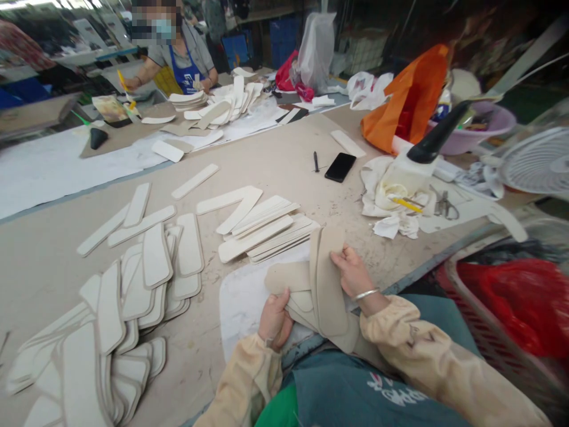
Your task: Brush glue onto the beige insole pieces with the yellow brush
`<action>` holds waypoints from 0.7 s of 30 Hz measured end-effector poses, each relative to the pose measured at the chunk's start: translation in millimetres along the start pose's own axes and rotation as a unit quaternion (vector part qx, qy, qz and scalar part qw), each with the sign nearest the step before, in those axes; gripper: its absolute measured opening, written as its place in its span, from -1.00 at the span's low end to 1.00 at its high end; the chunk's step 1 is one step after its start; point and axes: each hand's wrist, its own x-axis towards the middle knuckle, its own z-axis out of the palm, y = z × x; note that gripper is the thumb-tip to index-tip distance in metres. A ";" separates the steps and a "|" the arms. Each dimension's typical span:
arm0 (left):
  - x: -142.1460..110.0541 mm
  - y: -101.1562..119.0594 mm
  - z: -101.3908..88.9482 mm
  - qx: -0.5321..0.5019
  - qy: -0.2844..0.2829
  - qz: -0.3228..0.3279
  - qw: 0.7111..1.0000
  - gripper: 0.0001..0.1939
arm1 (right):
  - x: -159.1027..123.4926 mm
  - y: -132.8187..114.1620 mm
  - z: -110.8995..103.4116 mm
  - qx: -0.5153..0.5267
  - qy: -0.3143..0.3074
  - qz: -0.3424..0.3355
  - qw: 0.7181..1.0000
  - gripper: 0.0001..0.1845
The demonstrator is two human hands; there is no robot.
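Observation:
My right hand (354, 274), with a silver bracelet at the wrist, pinches the upper edge of a long beige strip (329, 284); a second strip lies along its left side. My left hand (274, 319) has its thumb and curled fingers on another beige piece (288, 277) that lies crosswise beneath. More beige pieces (344, 339) fan out below, at the table edge and over my lap. Under them is a white sheet (240, 296). Just beyond my hands sits a stack of pale strips (267, 228).
A large overlapping heap of pale strips (111, 308) covers the table's left. Ahead are a phone (340, 167) and a pen (316, 161). Right stand a white jug (404, 172), scissors (444, 206), a fan (540, 157) and a red basket (498, 332). A co-worker (178, 59) sits across.

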 end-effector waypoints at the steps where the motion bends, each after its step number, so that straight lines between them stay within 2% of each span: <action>1: -0.1 -0.2 -0.3 0.002 -0.001 -0.002 1.000 -0.48 | 2.8 -5.0 -10.3 0.002 0.005 -0.003 1.000 -0.51; 4: -1.2 -0.7 -0.6 0.010 -0.008 -0.004 1.000 -0.39 | 9.0 -22.0 -35.6 -0.026 -0.025 0.010 0.999 -0.52; 6: -1.7 -0.9 0.7 0.017 -0.006 0.000 1.000 -0.36 | 11.6 -31.7 -41.6 -0.084 -0.081 0.028 0.993 -0.55; 8: -1.7 -1.0 3.3 0.024 0.001 0.005 1.000 -0.36 | 13.7 -38.7 -35.7 -0.166 -0.150 0.026 0.974 -0.59; 11: -1.1 -1.4 7.9 0.033 0.011 0.015 0.999 -0.37 | 16.3 -44.8 -11.9 -0.247 -0.247 -0.061 0.935 -0.69; 13: -0.8 -1.6 10.1 0.038 0.016 0.025 0.999 -0.39 | 16.9 -47.2 2.3 -0.252 -0.306 -0.118 0.911 -0.72; 14: -0.8 -1.6 10.7 0.039 0.018 0.029 0.999 -0.41 | 17.0 -48.1 6.1 -0.241 -0.330 -0.118 0.905 -0.71; 16: -0.8 -1.2 11.0 0.044 0.023 0.033 0.998 -0.44 | 17.8 -49.8 4.9 -0.202 -0.353 -0.057 0.912 -0.64; 18: -0.8 -0.6 10.6 0.048 0.027 0.031 0.998 -0.47 | 21.1 -52.3 -5.1 -0.163 -0.356 0.012 0.920 -0.56; 19: -0.8 -0.2 10.3 0.049 0.029 0.029 0.998 -0.48 | 23.9 -53.9 -10.9 -0.153 -0.355 0.021 0.922 -0.55; 21: -0.5 0.4 10.2 0.052 0.030 0.027 0.998 -0.51 | 31.0 -57.3 -18.9 -0.160 -0.364 -0.018 0.917 -0.58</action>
